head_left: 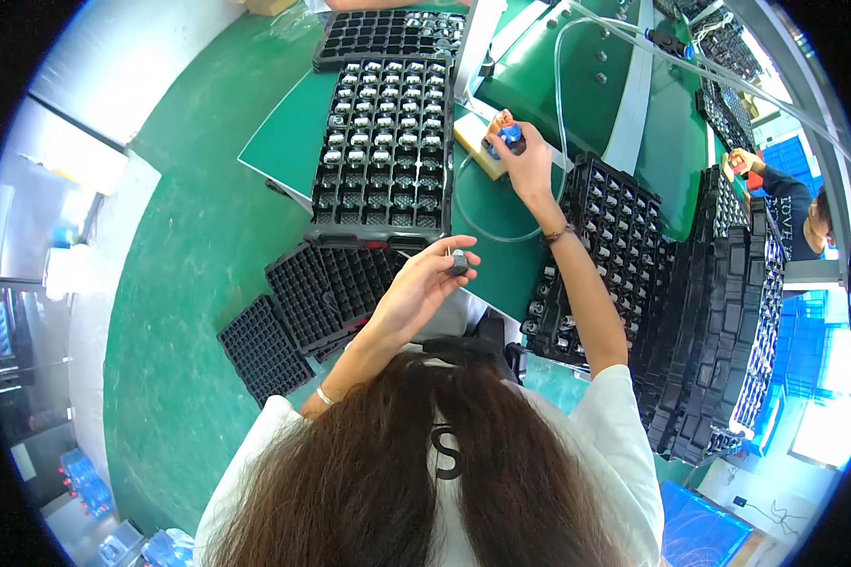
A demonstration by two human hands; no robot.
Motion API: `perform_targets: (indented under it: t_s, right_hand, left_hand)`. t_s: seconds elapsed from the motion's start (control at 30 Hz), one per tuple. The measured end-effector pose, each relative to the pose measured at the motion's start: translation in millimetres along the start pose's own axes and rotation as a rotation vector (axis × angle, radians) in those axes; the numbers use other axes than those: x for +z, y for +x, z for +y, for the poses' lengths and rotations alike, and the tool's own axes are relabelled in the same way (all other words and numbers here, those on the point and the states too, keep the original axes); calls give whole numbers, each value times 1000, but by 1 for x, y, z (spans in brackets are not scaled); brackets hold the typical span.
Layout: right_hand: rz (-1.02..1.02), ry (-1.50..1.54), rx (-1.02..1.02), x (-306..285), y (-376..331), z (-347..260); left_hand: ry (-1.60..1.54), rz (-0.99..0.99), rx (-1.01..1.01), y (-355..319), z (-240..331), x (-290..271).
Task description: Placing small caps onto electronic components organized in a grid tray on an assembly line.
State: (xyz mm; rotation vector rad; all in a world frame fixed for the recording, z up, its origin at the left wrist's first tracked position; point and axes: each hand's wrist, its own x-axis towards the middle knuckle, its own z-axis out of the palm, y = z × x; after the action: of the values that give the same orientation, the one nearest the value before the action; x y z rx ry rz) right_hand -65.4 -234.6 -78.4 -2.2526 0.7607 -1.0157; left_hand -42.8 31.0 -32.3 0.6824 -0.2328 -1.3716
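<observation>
Your left hand pinches a small grey part; your right hand grips a blue tool near the tabletop's far edge; bring them together next, probably.

Bare green tabletop lies open on the left, beside the central tray of metal parts. Loose empty trays crowd the near-left edge. On the right a tray of parts and a tall tray stack wall that side off. Between central tray and right tray runs a narrow green gap, crossed by a clear hose. A small block and white rails stand beyond it.
</observation>
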Motion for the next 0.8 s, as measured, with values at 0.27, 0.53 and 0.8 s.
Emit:
perform_targets:
  t_s: [0.27, 0.53, 0.8]
  right_hand:
    - [-284, -40, -11, 4, 1, 27]
    - [-318, 139, 133, 7, 21, 31]
    - [-89, 638, 381, -86, 67, 19]
  left_hand:
    - [3, 27, 8, -3, 4, -2]
    - [35, 81, -43, 9, 3, 2]
    - [47, 107, -49, 17, 1, -7]
